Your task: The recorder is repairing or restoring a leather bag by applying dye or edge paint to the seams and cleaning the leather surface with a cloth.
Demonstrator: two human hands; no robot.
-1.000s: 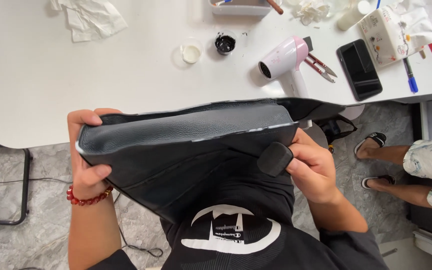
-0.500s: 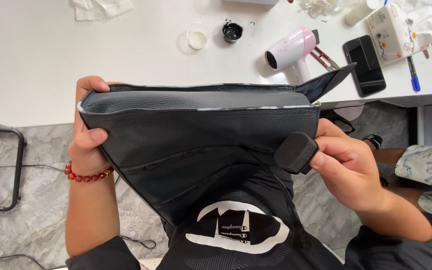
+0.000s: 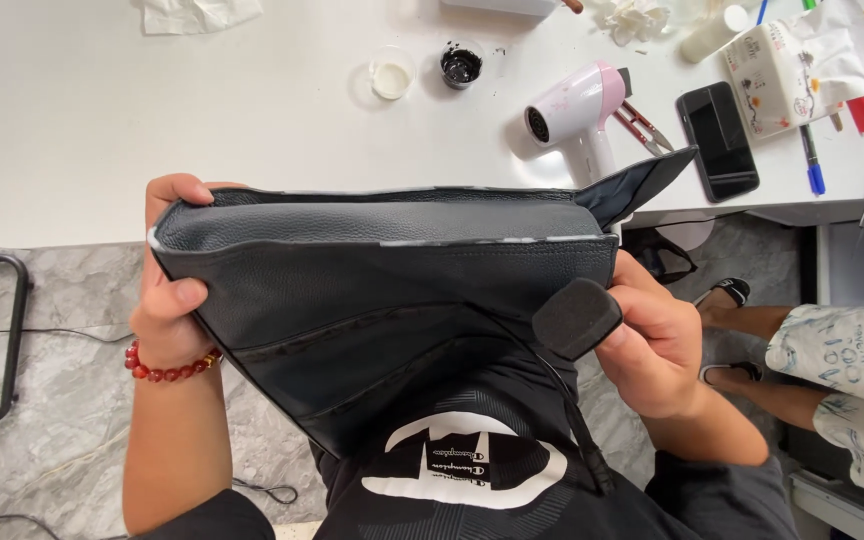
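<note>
A black leather bag is held up over my lap, its pale raw edge running along the top. My left hand grips the bag's left end, thumb on the front face; a red bead bracelet circles that wrist. My right hand pinches a black sponge block against the bag's right end, just below the top edge. A corner flap of the bag sticks up toward the table.
A white table lies ahead with a pink hair dryer, small scissors, a black phone, a tissue pack, a cup of black paste, a white cup and pens. Another person's legs are at the right.
The bag has been lifted and turned more level. My right hand slid the sponge a little down and right along the bag's end.
</note>
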